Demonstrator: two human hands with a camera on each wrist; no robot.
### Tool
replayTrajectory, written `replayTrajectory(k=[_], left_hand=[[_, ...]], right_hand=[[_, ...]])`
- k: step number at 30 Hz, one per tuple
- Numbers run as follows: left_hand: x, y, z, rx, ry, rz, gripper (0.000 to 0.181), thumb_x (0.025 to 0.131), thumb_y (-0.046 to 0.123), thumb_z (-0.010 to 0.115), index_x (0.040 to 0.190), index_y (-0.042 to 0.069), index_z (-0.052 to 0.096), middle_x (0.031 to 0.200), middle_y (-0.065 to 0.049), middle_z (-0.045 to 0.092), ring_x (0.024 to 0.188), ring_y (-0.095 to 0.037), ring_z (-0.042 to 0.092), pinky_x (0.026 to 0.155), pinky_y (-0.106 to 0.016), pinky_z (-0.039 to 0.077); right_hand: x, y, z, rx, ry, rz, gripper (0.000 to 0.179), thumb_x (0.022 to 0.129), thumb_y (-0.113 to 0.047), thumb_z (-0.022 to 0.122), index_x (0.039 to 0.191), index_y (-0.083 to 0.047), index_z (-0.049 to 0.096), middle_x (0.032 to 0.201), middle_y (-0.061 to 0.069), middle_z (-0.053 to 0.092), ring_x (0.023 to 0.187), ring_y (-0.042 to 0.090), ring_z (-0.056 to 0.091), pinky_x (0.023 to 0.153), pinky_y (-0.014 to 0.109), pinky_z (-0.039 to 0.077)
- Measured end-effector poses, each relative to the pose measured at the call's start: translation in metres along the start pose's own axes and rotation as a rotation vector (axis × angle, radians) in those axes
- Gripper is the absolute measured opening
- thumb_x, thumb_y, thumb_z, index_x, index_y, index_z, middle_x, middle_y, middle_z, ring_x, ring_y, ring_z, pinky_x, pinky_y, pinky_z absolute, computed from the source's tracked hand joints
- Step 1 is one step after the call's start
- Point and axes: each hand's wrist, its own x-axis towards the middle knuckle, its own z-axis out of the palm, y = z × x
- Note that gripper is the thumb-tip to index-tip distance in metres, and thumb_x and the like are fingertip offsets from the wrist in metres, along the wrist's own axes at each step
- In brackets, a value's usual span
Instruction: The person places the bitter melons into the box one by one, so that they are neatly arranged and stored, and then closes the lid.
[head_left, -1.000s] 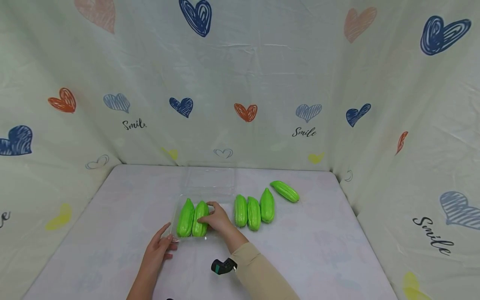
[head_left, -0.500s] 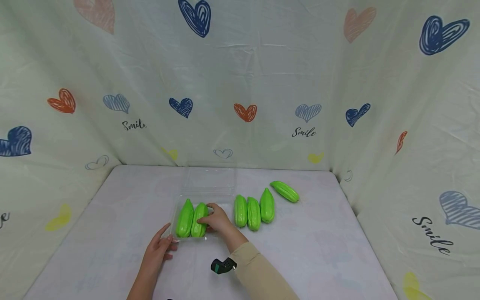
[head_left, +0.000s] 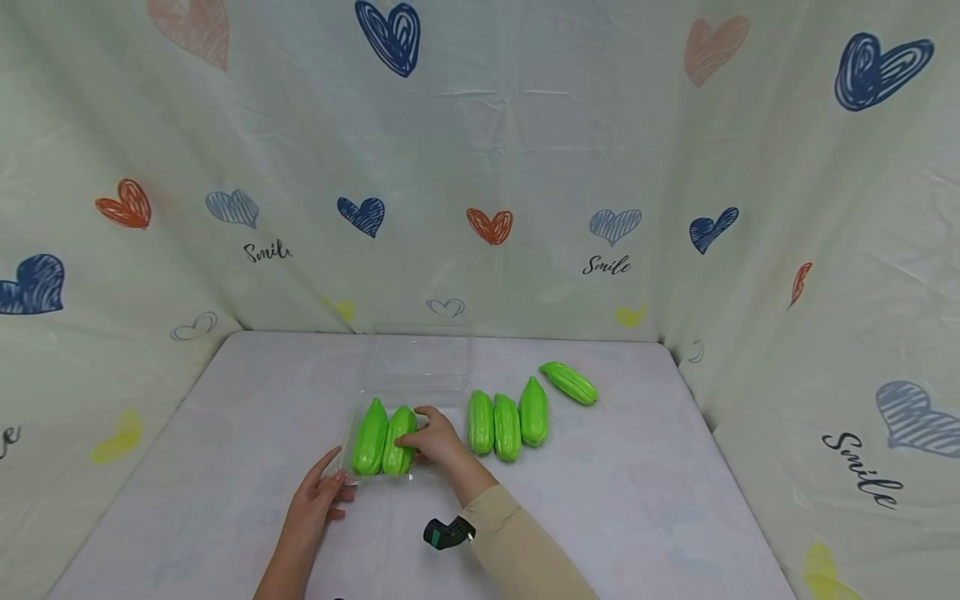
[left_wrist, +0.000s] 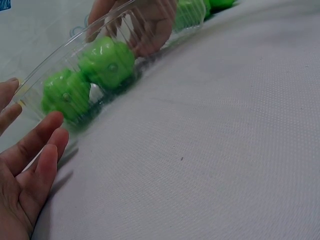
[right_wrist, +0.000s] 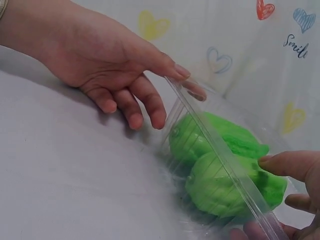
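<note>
Two green ribbed gourds lie side by side in the left part of a clear plastic box (head_left: 442, 410). The right hand (head_left: 438, 437) grips the right gourd (head_left: 397, 446), its thumb on top and its other fingers partly hidden along the far side. Beside it lies the left gourd (head_left: 371, 439), touched by neither hand. At the box's near left corner the left hand (head_left: 313, 496) pinches the rim with thumb and forefinger. Its other fingers hang loosely outside the wall, as the right wrist view shows.
Behind the box its clear lid (head_left: 418, 358) lies folded back. To the right stand three more gourds in a row (head_left: 507, 427), with another lying slanted (head_left: 572, 383) farther back. A patterned curtain (head_left: 420, 150) borders the white table (head_left: 637, 517) at the back and sides.
The right gourd and the right hand have shifted very slightly toward the near left. The left hand, box and other gourds stay where they were.
</note>
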Motion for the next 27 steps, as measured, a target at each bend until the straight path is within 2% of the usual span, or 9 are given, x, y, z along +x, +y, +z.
replayTrajectory(k=[6, 12, 20, 27], left_hand=[[0.001, -0.001, 0.000, 0.011, 0.009, -0.012, 0.054, 0.102, 0.023, 0.051, 0.152, 0.012, 0.033, 0.093, -0.004, 0.068, 0.077, -0.013, 0.063, 0.062, -0.027, 0.050], [0.003, -0.001, 0.001, 0.008, 0.009, -0.010, 0.056, 0.101, 0.024, 0.051, 0.152, 0.011, 0.032, 0.092, -0.003, 0.068, 0.077, -0.012, 0.063, 0.061, -0.026, 0.050], [0.004, -0.001, 0.002, 0.007, -0.005, -0.009, 0.058, 0.101, 0.026, 0.053, 0.152, 0.009, 0.030, 0.091, -0.002, 0.068, 0.076, -0.012, 0.063, 0.062, -0.028, 0.051], [0.003, -0.001, 0.002, 0.000, -0.005, -0.029, 0.059, 0.101, 0.026, 0.052, 0.153, 0.010, 0.029, 0.092, -0.001, 0.069, 0.076, -0.012, 0.063, 0.061, -0.027, 0.051]], right_hand=[[-0.001, -0.004, -0.006, -0.018, 0.038, -0.054, 0.066, 0.078, -0.011, 0.081, 0.137, -0.005, 0.051, 0.097, 0.007, 0.056, 0.075, 0.016, 0.056, 0.062, 0.030, 0.051], [-0.003, -0.010, -0.013, -0.052, 0.053, -0.092, 0.064, 0.080, -0.014, 0.080, 0.137, -0.008, 0.053, 0.113, 0.011, 0.057, 0.080, 0.017, 0.059, 0.067, 0.031, 0.051], [-0.012, -0.015, -0.034, -0.018, 0.082, -0.174, 0.059, 0.080, -0.009, 0.078, 0.135, -0.007, 0.055, 0.119, 0.015, 0.058, 0.094, 0.022, 0.059, 0.072, 0.033, 0.050], [-0.019, -0.013, -0.055, -0.010, 0.137, -0.217, 0.053, 0.083, -0.009, 0.077, 0.133, -0.007, 0.058, 0.118, 0.014, 0.059, 0.094, 0.022, 0.058, 0.074, 0.034, 0.050]])
